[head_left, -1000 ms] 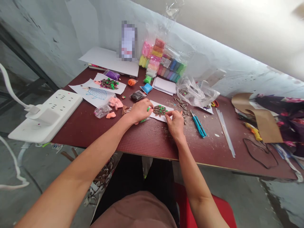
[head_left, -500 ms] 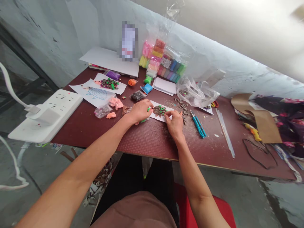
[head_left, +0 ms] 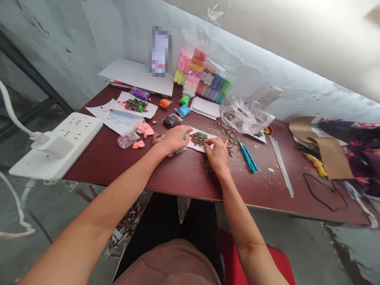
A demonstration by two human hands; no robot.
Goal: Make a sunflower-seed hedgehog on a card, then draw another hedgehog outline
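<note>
A small white card [head_left: 196,147] lies on the table in front of me, bearing a cluster of dark striped seeds [head_left: 199,137] dotted with green clay. My left hand [head_left: 175,140] reaches to the card's left end, fingers closed, with a bit of green clay [head_left: 186,137] showing at the fingertips. At the right end of the cluster, my right hand [head_left: 217,153] has its thumb and forefinger pinched at the seeds; what lies between them is too small to make out. Loose seeds [head_left: 228,131] are scattered just beyond the right hand.
A teal utility knife [head_left: 248,156] and glue sticks [head_left: 281,166] lie to the right, near a yellow glue gun [head_left: 317,165]. Pink clay [head_left: 145,129], a seed-covered hedgehog picture [head_left: 135,105] and a white power strip [head_left: 57,146] are left. Bagged colored clay [head_left: 202,79] stands behind.
Both hands stay nearly in place over the card. Only the fingers shift very slightly; nothing else visibly moves.
</note>
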